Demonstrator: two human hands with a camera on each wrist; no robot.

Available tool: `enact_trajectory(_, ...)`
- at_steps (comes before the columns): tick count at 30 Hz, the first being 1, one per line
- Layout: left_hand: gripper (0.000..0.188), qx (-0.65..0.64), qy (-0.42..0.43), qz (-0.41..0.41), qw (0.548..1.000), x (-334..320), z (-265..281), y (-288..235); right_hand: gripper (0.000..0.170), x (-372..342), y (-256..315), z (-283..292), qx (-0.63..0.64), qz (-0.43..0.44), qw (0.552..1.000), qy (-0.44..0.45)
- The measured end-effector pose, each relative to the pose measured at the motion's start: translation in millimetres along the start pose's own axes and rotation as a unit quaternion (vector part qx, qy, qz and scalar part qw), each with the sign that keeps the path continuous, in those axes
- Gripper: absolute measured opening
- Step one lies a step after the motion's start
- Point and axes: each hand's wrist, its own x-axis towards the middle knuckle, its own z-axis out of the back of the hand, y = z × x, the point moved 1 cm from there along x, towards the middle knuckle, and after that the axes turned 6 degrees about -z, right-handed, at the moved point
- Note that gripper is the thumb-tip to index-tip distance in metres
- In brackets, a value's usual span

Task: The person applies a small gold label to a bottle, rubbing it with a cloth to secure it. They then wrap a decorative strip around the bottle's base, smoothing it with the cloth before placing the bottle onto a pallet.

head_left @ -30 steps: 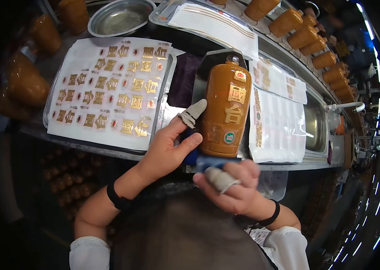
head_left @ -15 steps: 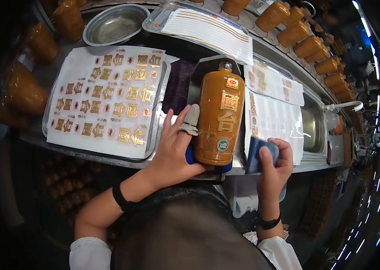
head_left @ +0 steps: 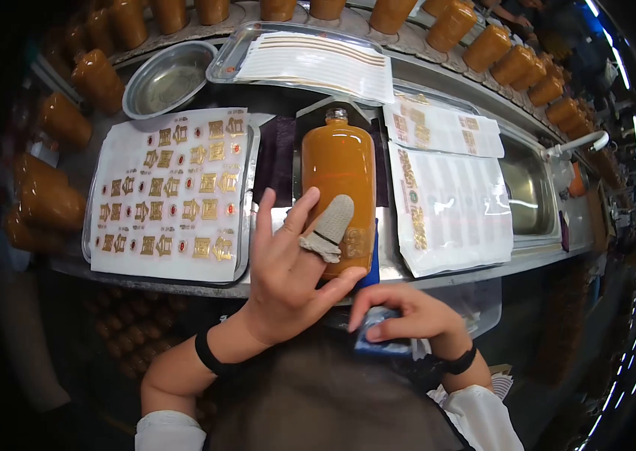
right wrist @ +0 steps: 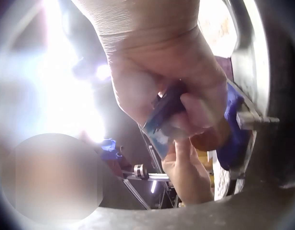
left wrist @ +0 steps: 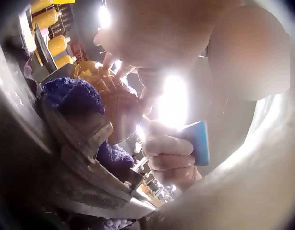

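Note:
A brown glazed bottle (head_left: pixel 339 161) lies on a stand in the head view, neck away from me. Its upward face is plain apart from a small embossed square low down. My left hand (head_left: pixel 284 274) rests on its lower part with extended fingers. One finger, in a grey fabric finger cot (head_left: pixel 333 219), presses on the front, and the thumb lies along the base. Just right of the bottle's base, my right hand (head_left: pixel 419 312) grips a flat blue scraper (head_left: pixel 379 347), also seen in the left wrist view as a blue slab (left wrist: pixel 201 143).
At left, a tray holds a white sheet of gold decals (head_left: pixel 163 259). More decal sheets (head_left: pixel 449 225) lie at right, beside a sink (head_left: pixel 528 180). Behind stand a metal bowl (head_left: pixel 167 79) and a tray of striped strips (head_left: pixel 318 68). Blue cloth (left wrist: pixel 73 96) covers part of the stand.
The bottle has turned so its gold characters and green seal no longer face up. My left hand has moved further over it. The right hand has brought the scraper lower and left.

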Motion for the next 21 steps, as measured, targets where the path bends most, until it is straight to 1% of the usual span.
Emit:
enact_trajectory(1,0.071,-0.008,0.015,0.013,1.000,3,2,-2,0.018,-13,6,3,0.022,-0.011,0.997,-0.071)
enact_trajectory(2,0.067,-0.016,0.031,0.026,0.999,5,4,-5,0.021,-20,6,6,0.021,0.030,0.990,-0.136)
enact_trajectory(3,0.074,-0.061,0.014,0.053,0.997,5,4,-10,0.023,-24,4,6,0.090,0.039,0.975,-0.198)
enact_trajectory(4,0.083,-0.089,0.011,0.064,0.994,5,5,-12,0.024,-27,2,5,0.158,0.049,0.952,-0.257)
enact_trajectory(5,0.083,-0.060,0.014,0.078,0.995,10,7,-16,0.028,-21,-8,5,0.168,0.083,0.923,-0.337)
enact_trajectory(6,0.084,-0.030,0.018,0.093,0.995,13,8,-20,0.027,-16,-12,5,0.168,0.104,0.898,-0.394)
enact_trajectory(7,0.082,-0.045,0.025,0.120,0.991,15,1,-17,0.028,-8,-13,4,0.159,0.122,0.875,-0.441)
enact_trajectory(9,0.073,-0.176,0.005,0.220,0.959,21,-12,-11,0.030,5,-14,1,0.130,0.157,0.834,-0.512)
enact_trajectory(10,0.071,-0.230,-0.006,0.264,0.937,25,-16,-12,0.031,10,-14,0,0.111,0.175,0.816,-0.539)
enact_trajectory(11,0.070,-0.238,-0.028,0.265,0.934,24,-20,-12,0.032,13,-15,-1,0.094,0.192,0.796,-0.566)
enact_trajectory(13,0.069,-0.255,-0.067,0.266,0.927,19,-28,-10,0.034,18,-17,1,0.093,0.180,0.802,-0.562)
enact_trajectory(14,0.069,-0.261,-0.062,0.272,0.924,19,-28,-11,0.035,20,-18,1,0.092,0.173,0.804,-0.561)
enact_trajectory(15,0.068,-0.267,-0.058,0.279,0.920,19,-26,-12,0.032,22,-16,0,0.116,0.169,0.810,-0.549)
enact_trajectory(16,0.068,-0.272,-0.057,0.285,0.917,19,-26,-12,0.032,24,-17,-1,0.103,0.165,0.813,-0.549)
enact_trajectory(18,0.066,-0.244,-0.065,0.257,0.933,18,-28,-8,0.031,27,-20,-2,0.074,0.157,0.818,-0.548)
enact_trajectory(19,0.065,-0.229,-0.070,0.242,0.940,18,-29,-6,0.031,28,-21,-4,0.063,0.159,0.809,-0.562)
enact_trajectory(21,0.063,-0.236,-0.077,0.243,0.938,17,-30,-4,0.031,29,-23,-4,0.059,0.159,0.811,-0.561)
